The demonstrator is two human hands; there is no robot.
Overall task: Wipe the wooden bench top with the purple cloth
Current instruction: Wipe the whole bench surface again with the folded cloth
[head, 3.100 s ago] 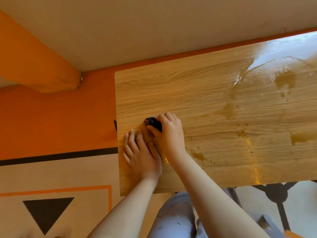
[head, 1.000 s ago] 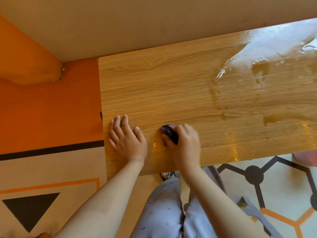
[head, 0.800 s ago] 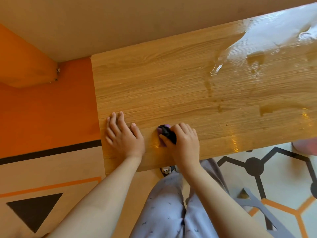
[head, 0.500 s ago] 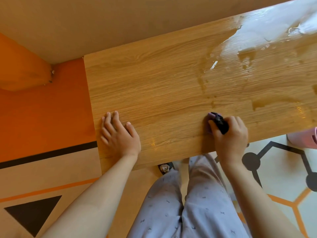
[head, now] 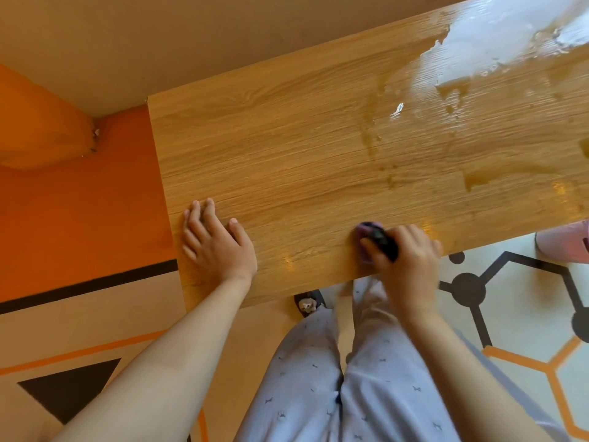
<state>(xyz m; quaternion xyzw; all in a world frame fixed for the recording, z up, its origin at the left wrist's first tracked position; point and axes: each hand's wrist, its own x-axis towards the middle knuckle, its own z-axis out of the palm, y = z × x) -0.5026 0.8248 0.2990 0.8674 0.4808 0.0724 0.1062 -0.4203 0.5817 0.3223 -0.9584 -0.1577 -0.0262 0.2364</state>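
Head view: the table, w/ a wood-grain top, runs from centre-left to the top right corner. The left hand lies flat on it near the left end, close to the front edge. Its fingers are straight and a little spread, holding nothing; prob. it only supports the body. The right hand is more to the right, also at the front edge, w/ fingers curled round the purple cloth. The cloth is bunched small and pressed on the wood. Only a bit of purple shows at the thumb side. A dark part sits under the fingers, and I cannot tell if it belongs to the cloth or is sth else. This hand is somewhat blurred.

How far, in my judgement: the left part of the top, approx. around and behind the two hands, looks dry and matt, w/ only small glints near the front edge. The right part is different. There is a big shiny wet patch at the far right corner, brownish drips below it, and a darker stain at mid right. So the left end seems done, and the right part, i.e. the dirtiest one, is left to wipe. The cloth is near the stains but apart from them.

Below the table are the person's light trousers, a floor w/ hexagon lines, and a pink thing cut off at the right edge.
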